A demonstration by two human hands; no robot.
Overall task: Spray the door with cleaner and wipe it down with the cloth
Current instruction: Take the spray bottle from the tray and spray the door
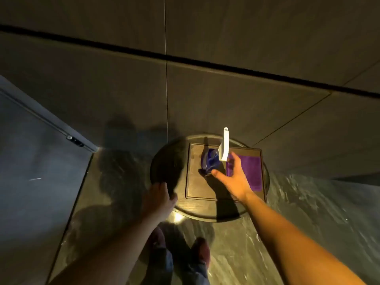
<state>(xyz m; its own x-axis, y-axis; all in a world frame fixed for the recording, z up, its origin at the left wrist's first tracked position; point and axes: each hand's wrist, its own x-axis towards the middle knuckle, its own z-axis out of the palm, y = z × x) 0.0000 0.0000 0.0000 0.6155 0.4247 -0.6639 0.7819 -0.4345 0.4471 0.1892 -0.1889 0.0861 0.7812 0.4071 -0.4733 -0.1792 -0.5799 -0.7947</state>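
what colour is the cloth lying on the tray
Purple; the cloth shows best in the head view, flat on the tray's right side.

The round table [164,167] looks like dark wood, smooth with a soft shine. The square tray [193,182] on it looks like wood too, dull brown. The purple cloth [251,171] is soft and fuzzy, not shiny. The spray bottle [211,163] is see-through blue plastic with a smooth white plastic top. The floor [298,212] is hard, streaky stone, very shiny. The wall [123,79] is flat, dull grey panels. The door [30,171] is smooth and a bit glossy.
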